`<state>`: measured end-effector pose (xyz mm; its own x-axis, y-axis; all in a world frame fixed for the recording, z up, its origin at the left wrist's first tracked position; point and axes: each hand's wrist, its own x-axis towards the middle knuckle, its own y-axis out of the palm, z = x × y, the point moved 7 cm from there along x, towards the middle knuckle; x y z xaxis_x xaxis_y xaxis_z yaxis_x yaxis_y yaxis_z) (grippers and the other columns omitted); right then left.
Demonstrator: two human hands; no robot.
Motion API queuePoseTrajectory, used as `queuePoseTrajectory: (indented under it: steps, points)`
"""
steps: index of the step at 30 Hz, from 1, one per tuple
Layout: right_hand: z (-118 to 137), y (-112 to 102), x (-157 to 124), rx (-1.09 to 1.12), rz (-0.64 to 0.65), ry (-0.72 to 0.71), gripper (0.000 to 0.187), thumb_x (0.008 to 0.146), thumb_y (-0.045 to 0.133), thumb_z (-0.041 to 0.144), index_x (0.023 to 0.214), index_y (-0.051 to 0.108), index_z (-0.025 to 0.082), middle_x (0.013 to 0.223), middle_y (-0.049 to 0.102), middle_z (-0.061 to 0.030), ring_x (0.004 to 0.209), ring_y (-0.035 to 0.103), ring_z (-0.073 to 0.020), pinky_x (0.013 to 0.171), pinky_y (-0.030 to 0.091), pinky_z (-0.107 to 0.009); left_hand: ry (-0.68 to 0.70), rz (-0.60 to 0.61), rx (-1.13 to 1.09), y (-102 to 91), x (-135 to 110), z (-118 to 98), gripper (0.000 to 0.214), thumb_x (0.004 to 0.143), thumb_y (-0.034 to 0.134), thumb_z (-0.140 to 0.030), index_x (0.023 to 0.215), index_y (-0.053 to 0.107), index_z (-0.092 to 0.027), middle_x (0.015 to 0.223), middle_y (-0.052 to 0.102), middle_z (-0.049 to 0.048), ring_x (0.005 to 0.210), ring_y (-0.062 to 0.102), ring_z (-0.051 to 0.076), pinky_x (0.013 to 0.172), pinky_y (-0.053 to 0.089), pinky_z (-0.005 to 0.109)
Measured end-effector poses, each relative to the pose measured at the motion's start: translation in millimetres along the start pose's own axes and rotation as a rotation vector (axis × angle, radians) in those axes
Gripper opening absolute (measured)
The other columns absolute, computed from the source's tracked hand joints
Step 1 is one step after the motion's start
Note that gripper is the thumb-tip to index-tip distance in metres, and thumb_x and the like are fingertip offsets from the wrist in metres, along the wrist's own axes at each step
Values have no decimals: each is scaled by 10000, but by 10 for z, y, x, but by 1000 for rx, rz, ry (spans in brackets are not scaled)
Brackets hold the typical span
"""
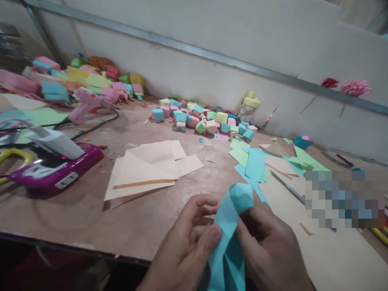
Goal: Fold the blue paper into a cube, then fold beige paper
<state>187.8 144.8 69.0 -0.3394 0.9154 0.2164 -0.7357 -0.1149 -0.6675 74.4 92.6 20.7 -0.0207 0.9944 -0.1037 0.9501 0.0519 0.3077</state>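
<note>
A folded piece of light-blue paper (pixel 229 226) is held upright between my two hands, low in the middle of the head view. Its top end bends over to the right, and its lower part runs out of the frame. My left hand (pixel 189 242) pinches its left side, thumb lying on the front face. From the right, my right hand (pixel 269 246) grips the paper's other edge, with most of its fingers hidden behind. Beyond the left hand lie several folded cream paper sheets (pixel 148 165). Blue and green paper pieces (pixel 255 163) are scattered past the right hand.
Small colourful paper boxes (pixel 197 117) crowd the back, with a larger heap (pixel 91 79) at back left. A pink glue gun (pixel 83 105) lies near a purple power strip (pixel 60 169) with cables. Scissors (pixel 286 186) rest at right. A jar (pixel 248 107) stands by the wall.
</note>
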Motion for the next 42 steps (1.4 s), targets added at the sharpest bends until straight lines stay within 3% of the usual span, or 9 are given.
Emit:
queuePoseTrajectory:
  steps: [5, 8, 12, 18, 22, 30, 34, 37, 42]
  points:
    - [-91, -61, 2, -63, -67, 22, 287, 837, 557, 390, 608, 559, 217, 533, 591, 10, 506, 561, -142, 473, 445, -247, 5, 83, 80, -30, -85, -23, 300, 881, 511, -503, 1137, 479, -349, 895, 624, -19, 748, 614, 161, 698, 524, 302]
    - [-121, -23, -4, -18, -19, 29, 252, 848, 544, 393, 674, 596, 218, 590, 621, 9, 541, 588, -144, 494, 463, -247, -5, 124, 27, -4, -100, -23, 425, 794, 635, -509, 1159, 484, -354, 964, 638, -7, 775, 632, 177, 735, 537, 339]
    - [-83, 27, -9, 9, 21, -4, 198, 842, 545, 356, 717, 610, 217, 737, 667, -9, 675, 630, -157, 559, 482, -247, 36, -23, 137, -78, -79, -63, 249, 830, 620, -346, 1056, 516, -327, 999, 611, -14, 808, 629, 157, 701, 547, 287]
    - [-62, 71, -21, 60, -9, 118, 192, 821, 533, 363, 729, 608, 213, 736, 657, -2, 703, 611, -164, 582, 454, -257, 27, -92, 233, -90, -48, -134, 132, 902, 486, -411, 900, 504, -279, 829, 569, -34, 715, 567, 135, 623, 512, 236]
    - [24, 96, 4, 156, 24, -5, 144, 804, 514, 239, 682, 586, 216, 658, 578, 35, 641, 546, -115, 568, 421, -211, 102, -45, 312, -36, -5, -170, 101, 879, 507, -359, 902, 560, -275, 1020, 586, -10, 872, 584, 160, 744, 512, 275]
    - [100, 116, 19, 130, 151, -126, 116, 755, 531, 132, 748, 594, 229, 712, 570, 52, 673, 537, -96, 602, 417, -195, -28, -60, 261, -145, 0, -98, 265, 801, 593, -439, 992, 607, -256, 843, 659, 8, 773, 610, 182, 650, 507, 280]
    - [71, 134, 11, 109, 169, -74, 58, 772, 577, 193, 757, 617, 231, 699, 584, 44, 638, 538, -104, 551, 420, -210, -59, -121, 160, -173, -31, -95, 330, 786, 616, -462, 1037, 601, -249, 843, 674, 15, 762, 624, 185, 645, 508, 283]
    - [29, 129, 17, 228, 172, -6, 84, 791, 574, 225, 783, 657, 237, 788, 647, 26, 730, 596, -124, 628, 475, -218, -100, -154, 48, -173, -43, -51, 333, 820, 582, -467, 1067, 584, -244, 861, 680, 22, 772, 639, 191, 642, 510, 284]
    - [-69, 114, 16, 321, 171, 168, 83, 757, 624, 301, 730, 662, 233, 721, 657, 27, 675, 615, -143, 597, 488, -237, -159, -70, -65, -121, -24, 15, 212, 864, 567, -370, 1047, 565, -264, 956, 679, 1, 805, 647, 176, 680, 507, 275]
